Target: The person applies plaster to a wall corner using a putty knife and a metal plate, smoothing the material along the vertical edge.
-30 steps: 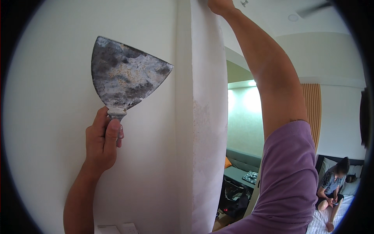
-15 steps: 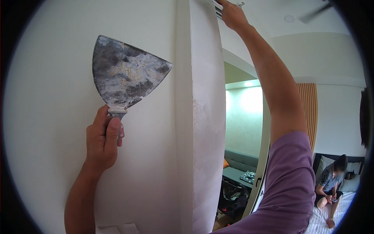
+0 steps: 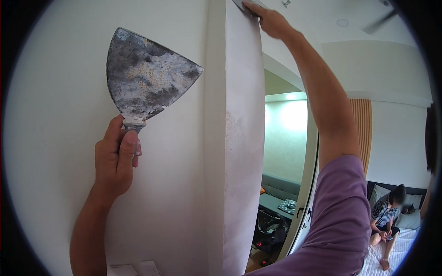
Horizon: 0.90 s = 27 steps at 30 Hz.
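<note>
In my left hand I grip the handle of a wide putty knife, blade up, in front of the white wall. White and yellowish filler smears its dark, fan-shaped blade. Overhead, my right hand is closed on a flat metal scraper, which is partly cut off by the top of the picture. That scraper lies at the upper part of a narrow, pale plastered wall edge. A rough, speckled patch shows lower on this strip.
To the right, a doorway frame opens onto a room with a grey-green bench sofa. A person sits on a bed at the far right. A ceiling fan hangs above. White flat pieces stand at the bottom left.
My right hand and its scraper have shifted slightly left and down, onto the top of the plastered strip. My left hand and its putty knife have moved slightly up and left.
</note>
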Each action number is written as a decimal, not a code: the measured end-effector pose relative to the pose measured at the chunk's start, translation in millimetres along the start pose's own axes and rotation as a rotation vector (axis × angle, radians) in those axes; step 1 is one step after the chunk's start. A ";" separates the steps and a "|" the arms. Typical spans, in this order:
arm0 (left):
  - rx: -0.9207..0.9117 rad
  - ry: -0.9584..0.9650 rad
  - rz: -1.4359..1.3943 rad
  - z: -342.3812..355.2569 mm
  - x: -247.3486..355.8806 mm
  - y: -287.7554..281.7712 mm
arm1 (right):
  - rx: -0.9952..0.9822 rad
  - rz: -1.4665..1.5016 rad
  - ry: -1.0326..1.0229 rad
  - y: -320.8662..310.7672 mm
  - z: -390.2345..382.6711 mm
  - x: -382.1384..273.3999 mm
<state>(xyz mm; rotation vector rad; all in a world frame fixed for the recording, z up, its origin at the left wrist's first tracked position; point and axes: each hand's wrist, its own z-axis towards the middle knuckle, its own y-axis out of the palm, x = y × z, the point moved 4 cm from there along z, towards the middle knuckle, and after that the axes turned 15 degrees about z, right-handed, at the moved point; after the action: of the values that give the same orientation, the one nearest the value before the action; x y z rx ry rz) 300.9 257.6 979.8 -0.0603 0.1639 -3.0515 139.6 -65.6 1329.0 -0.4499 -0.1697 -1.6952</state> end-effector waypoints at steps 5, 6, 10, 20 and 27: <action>0.006 -0.006 -0.014 -2.6 0.0 0.2 | 0.213 -0.102 -0.176 10.5 -81.6 -1.9; 0.016 -0.006 -0.020 -2.4 1.5 1.3 | 0.239 -0.146 -0.152 9.1 -91.9 -0.6; 0.018 -0.009 -0.020 -2.0 -4.3 7.1 | 0.373 -0.085 -0.078 -8.0 -63.5 3.1; 0.063 -0.044 -0.003 -4.2 -7.9 8.3 | 0.048 -0.084 0.091 -24.6 50.1 -34.1; 0.080 -0.043 0.016 -6.3 -1.8 1.3 | -0.014 0.054 -0.089 -24.1 -32.8 -72.2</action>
<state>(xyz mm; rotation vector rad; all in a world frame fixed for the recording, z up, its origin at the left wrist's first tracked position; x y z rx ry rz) 302.5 257.1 973.3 -0.1191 0.0386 -3.0340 117.8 -7.0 1274.6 -0.5367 -0.2094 -1.6255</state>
